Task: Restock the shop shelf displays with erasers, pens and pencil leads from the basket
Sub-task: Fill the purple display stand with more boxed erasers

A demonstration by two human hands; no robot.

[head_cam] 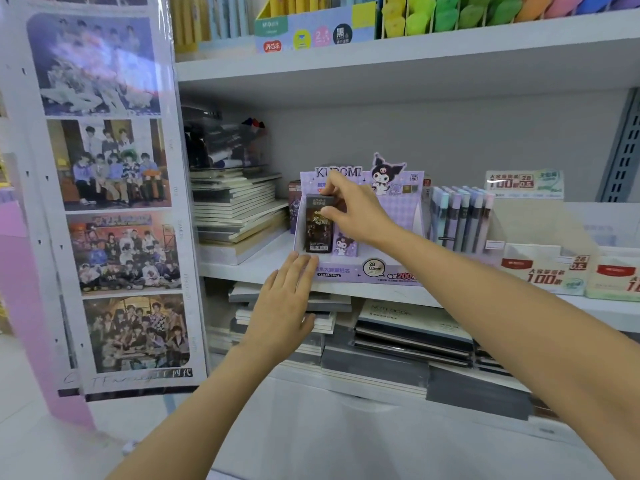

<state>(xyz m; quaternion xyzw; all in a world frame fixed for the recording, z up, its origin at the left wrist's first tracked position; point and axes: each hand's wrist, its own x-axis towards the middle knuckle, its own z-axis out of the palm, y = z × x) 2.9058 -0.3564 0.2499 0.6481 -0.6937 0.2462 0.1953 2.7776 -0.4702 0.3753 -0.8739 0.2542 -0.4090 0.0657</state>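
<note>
Head view: the purple display box (pixel 381 271) on the shelf (pixel 249 268) reads "KUROMI", "2B 0.5mm" and "200". The right hand (pixel 353 209) pinches the top of one dark pencil-lead case (pixel 317 233), which stands upright at the box's left end just beside one purple Kuromi case (pixel 344 244). The left hand (pixel 284 306), fingers straight, touches the box's front left corner.

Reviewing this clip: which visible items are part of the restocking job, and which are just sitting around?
In the job: dark box, Kuromi display, right hand, left hand.
Lying about: notebook stack, poster sheet.
</note>
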